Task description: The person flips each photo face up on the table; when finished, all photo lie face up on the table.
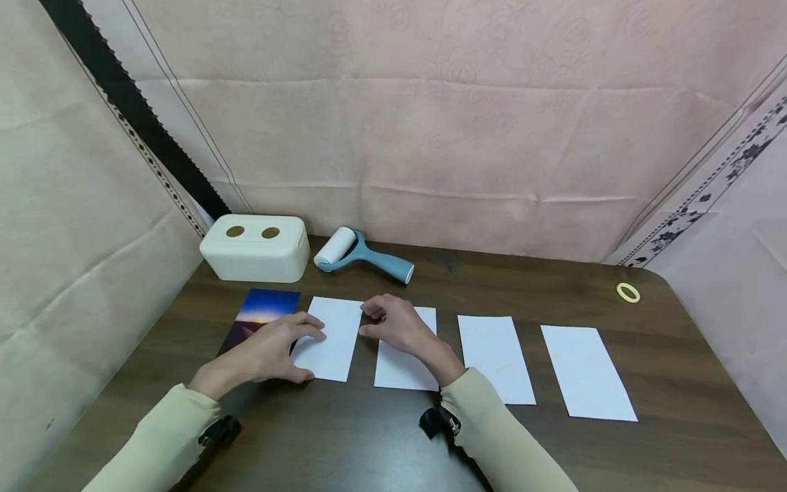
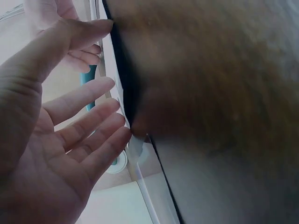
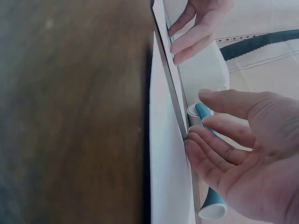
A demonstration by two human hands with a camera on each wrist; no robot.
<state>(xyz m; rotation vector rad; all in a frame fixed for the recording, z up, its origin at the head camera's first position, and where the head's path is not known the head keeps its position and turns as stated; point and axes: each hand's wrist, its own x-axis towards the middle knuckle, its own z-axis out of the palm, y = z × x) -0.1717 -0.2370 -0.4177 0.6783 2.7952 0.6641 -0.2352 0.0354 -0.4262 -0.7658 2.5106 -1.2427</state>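
My left hand (image 1: 270, 350) reaches over the leftmost white card (image 1: 332, 335), thumb and fingertips spread and touching it near its left side. A photo card (image 1: 268, 305) with a blue and purple sunset lies left of that card, partly covered by this hand. My right hand (image 1: 402, 329) hovers at the card's upper right corner with relaxed fingers, its wrist above a second white card (image 1: 402, 372). In the right wrist view, the fingers (image 3: 205, 163) curve loosely with nothing between them.
Two more white cards, one in the middle (image 1: 494, 359) and one at the right (image 1: 587, 372), lie in the row. Behind stand a white box (image 1: 255, 256) with two holes and a blue-handled lint roller (image 1: 375, 256). A yellowish ring (image 1: 628, 292) lies far right. Cloth walls (image 1: 430, 137) surround the wooden table (image 1: 344, 437).
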